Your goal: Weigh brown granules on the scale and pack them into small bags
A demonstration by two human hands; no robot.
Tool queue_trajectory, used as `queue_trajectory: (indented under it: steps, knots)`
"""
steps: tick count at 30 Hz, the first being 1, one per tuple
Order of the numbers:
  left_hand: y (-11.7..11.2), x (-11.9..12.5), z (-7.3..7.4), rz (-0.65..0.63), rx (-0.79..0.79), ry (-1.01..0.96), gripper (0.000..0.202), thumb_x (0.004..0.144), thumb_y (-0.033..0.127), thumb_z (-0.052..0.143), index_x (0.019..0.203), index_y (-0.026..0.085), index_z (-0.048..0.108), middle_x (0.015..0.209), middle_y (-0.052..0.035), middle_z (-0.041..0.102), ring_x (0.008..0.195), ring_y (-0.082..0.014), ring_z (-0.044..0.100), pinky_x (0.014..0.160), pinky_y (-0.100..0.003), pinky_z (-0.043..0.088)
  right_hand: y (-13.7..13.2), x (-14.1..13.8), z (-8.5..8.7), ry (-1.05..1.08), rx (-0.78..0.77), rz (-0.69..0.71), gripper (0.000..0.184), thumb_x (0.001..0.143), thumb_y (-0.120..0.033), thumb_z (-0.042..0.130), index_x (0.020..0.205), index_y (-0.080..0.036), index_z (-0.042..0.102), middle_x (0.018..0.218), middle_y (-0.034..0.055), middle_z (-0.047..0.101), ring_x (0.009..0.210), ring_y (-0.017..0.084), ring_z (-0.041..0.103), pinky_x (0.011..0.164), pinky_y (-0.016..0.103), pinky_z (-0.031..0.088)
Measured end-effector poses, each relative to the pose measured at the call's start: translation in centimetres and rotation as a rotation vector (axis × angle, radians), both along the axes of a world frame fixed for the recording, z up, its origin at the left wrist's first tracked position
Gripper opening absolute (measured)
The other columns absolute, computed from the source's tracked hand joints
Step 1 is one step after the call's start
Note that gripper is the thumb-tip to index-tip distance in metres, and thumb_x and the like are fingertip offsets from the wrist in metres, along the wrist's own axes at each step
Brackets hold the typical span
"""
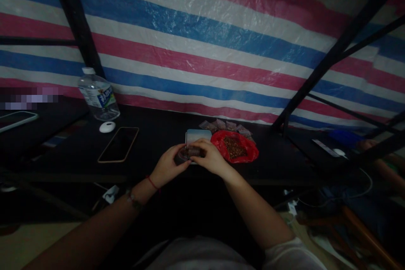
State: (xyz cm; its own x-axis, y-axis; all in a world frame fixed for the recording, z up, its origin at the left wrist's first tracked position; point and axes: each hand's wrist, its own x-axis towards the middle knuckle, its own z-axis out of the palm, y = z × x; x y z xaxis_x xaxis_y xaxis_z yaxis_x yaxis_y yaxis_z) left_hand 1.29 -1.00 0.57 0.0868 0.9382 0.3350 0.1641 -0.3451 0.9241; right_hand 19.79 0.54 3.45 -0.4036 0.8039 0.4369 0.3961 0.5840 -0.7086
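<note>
Both hands meet over the near edge of the black table (152,135). My left hand (167,164) is closed round a small, round, dark see-through container (180,156). My right hand (211,158) pinches a brownish ribbed cylinder (193,152) right against it; the dim light hides whether this is a lid or a separate piece. Just behind the hands sits a flat, pale, square-topped device (198,136), partly covered by them. To its right lies an open red plastic bag (253,152) holding loose brown grains or dried bits (234,147). Several small clear packets (230,126) lie behind the bag.
On the left are a phone (119,145), a white oval case (107,127) and a large clear bottle (99,97). A striped plastic sheet (202,50) hangs behind, between dark metal posts (76,17). Another person's arm (386,168) shows at the far right, near a white cable (370,181).
</note>
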Motion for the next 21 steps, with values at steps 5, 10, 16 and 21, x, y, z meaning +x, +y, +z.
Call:
queue_trajectory:
  steps: [5,10,16,21]
  knots:
    - [0.0,0.1,-0.6,-0.009,0.06,0.078,0.053,0.059,0.024,0.08,0.109,0.021,0.066,0.11,-0.0093,0.066,0.103,-0.0284,0.059,0.098,-0.041,0.041,-0.3,0.3,0.8,-0.025,-0.018,0.063,0.044,0.072,-0.013,0.071,0.114,-0.025,0.065,0.113,0.0054,0.064,0.106,0.02,0.06,0.093,0.036,0.048]
    - [0.0,0.1,-0.8,-0.015,0.066,0.094,0.05,0.06,0.027,0.08,0.107,0.021,0.066,0.108,-0.0097,0.066,0.101,-0.029,0.059,0.096,-0.041,0.043,-0.6,0.4,0.7,0.002,-0.055,0.065,0.05,0.076,-0.015,0.067,0.124,-0.026,0.058,0.121,0.006,0.064,0.109,0.02,0.061,0.094,0.036,0.049]
    - [-0.3,0.0,-0.5,-0.005,0.113,0.147,0.051,0.065,0.028,0.077,0.114,0.02,0.063,0.109,-0.0102,0.065,0.098,-0.027,0.061,0.091,-0.038,0.046,-1.1,0.6,1.6,-0.038,0.037,0.051,0.053,0.079,-0.015,0.064,0.13,-0.027,0.053,0.125,0.0058,0.061,0.114,0.02,0.057,0.097,0.036,0.046]
    - [-0.2,-0.3,-0.6,-0.026,0.094,0.113,0.056,0.07,0.03,0.072,0.122,0.018,0.057,0.101,-0.0088,0.066,0.091,-0.0241,0.063,0.084,-0.038,0.049,-1.5,1.1,2.2,-0.155,0.091,0.074,0.059,0.074,-0.009,0.063,0.13,-0.024,0.052,0.123,0.0086,0.057,0.109,0.02,0.057,0.093,0.035,0.048]
